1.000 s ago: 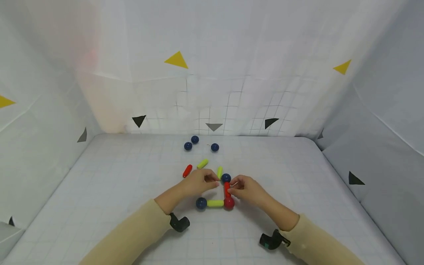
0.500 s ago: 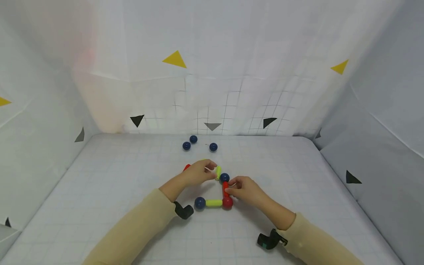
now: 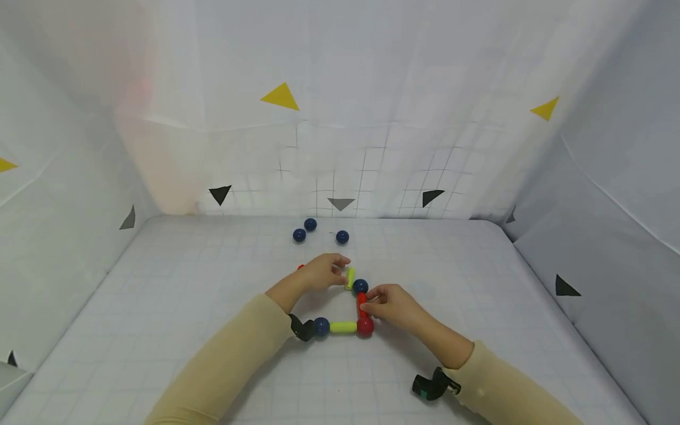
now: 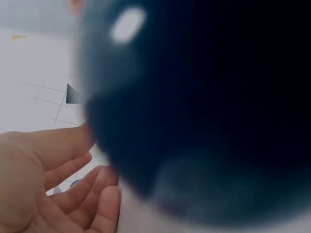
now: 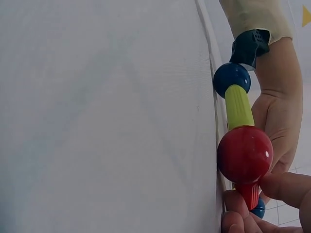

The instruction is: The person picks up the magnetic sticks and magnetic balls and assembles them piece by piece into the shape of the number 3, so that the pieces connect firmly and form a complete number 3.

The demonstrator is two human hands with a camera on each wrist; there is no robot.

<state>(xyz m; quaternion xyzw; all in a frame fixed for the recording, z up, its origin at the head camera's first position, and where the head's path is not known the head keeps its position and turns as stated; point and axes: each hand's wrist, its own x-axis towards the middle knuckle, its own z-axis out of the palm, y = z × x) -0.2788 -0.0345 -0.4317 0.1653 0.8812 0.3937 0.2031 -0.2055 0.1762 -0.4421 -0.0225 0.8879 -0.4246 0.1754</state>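
My right hand (image 3: 395, 306) pinches a red rod (image 3: 362, 304) between thumb and fingers. That rod joins a dark blue ball (image 3: 360, 287) at its far end to a red ball (image 3: 365, 326) at its near end. From the red ball, a yellow-green rod (image 3: 343, 327) runs left to another blue ball (image 3: 321, 327). My left hand (image 3: 321, 271) is beside a loose yellow-green rod (image 3: 350, 277), thumb tip right at its left side and fingers loosely bent. In the left wrist view a blurred blue ball (image 4: 194, 107) fills most of the picture and hides the fingertips.
Several loose pieces lie farther back: blue balls (image 3: 342, 237) near the table's rear edge and a red rod (image 3: 301, 267) mostly hidden behind the left hand. The left wrist camera (image 3: 303, 328) overlaps the left blue ball. White sheets (image 3: 340, 106) surround the white table (image 3: 212, 254).
My left hand has moved forward to the loose yellow-green rod, covering the other loose rods behind it. The right hand stays on the red rod, and the joined pieces hold their place.
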